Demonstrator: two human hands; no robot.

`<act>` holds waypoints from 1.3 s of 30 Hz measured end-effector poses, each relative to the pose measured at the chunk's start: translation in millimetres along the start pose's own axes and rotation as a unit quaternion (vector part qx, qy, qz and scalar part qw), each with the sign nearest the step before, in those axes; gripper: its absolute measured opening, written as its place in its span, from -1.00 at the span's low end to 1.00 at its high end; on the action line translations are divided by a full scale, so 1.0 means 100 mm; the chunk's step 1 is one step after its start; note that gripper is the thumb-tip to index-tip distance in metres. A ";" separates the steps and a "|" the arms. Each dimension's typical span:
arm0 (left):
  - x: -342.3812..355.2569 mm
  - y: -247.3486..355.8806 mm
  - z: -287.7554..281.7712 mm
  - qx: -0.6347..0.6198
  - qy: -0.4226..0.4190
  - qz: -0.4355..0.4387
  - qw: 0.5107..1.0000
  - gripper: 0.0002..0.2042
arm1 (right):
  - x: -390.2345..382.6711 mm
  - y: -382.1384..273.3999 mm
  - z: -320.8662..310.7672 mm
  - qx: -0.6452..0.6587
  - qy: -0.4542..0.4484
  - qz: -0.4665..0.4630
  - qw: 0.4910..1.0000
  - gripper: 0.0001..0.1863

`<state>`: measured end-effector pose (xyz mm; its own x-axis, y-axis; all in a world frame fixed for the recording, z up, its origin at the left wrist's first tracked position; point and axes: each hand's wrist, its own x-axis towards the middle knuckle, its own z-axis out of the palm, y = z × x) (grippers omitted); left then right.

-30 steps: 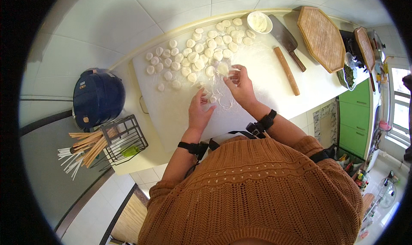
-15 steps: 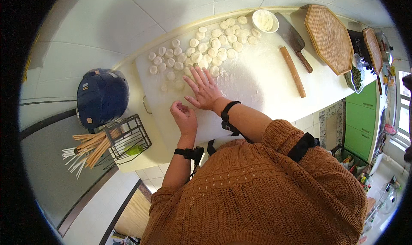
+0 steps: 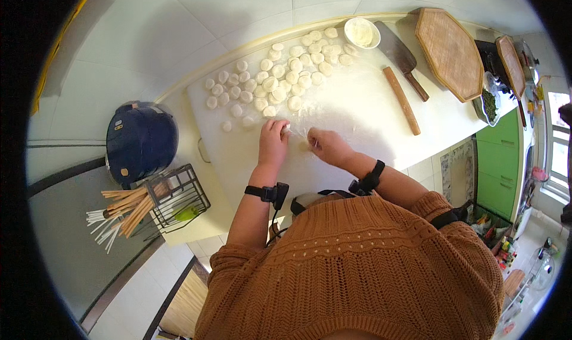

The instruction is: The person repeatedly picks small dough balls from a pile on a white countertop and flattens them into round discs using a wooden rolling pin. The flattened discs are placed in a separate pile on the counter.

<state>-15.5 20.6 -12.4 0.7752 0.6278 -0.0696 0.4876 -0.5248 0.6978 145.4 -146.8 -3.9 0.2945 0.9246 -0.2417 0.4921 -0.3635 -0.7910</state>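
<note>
Currently, my left hand (image 3: 273,141) pinches dough piece (image 3: 287,127) near dough discs (image 3: 278,71); right hand (image 3: 329,146), fingers curled, hold unclear.

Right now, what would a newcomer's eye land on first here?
First, the crowd of pale dough pieces across the back of the white board, with the left hand and right hand in front of it. Right of the hands lie a wooden rolling pin and a cleaver; a dark blue appliance stands at far left.
</note>
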 end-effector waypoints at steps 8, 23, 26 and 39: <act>-0.07 0.18 0.12 -0.377 -0.059 -0.163 0.910 -0.73 | 0.52 0.15 -0.44 0.197 0.199 0.098 0.955 -0.76; -0.55 0.11 -0.06 -0.193 0.049 0.059 0.978 -0.74 | 0.37 -0.07 -0.30 0.140 0.196 0.099 0.965 -0.80; -0.66 -0.06 -0.10 -0.238 0.158 -0.015 0.958 -0.76 | 0.39 -0.21 -0.09 -0.032 0.298 -0.136 0.944 -0.77; -1.00 -0.68 -0.15 -0.150 0.245 -0.104 0.952 -0.72 | 0.62 -0.35 0.45 -0.064 0.099 -0.217 0.969 -0.31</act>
<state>-132.0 2.6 -42.2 0.3579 0.9318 0.0606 0.4171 -0.2176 0.8824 109.2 -71.1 -16.5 0.1829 0.9580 0.2207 0.6987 0.0313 -0.7148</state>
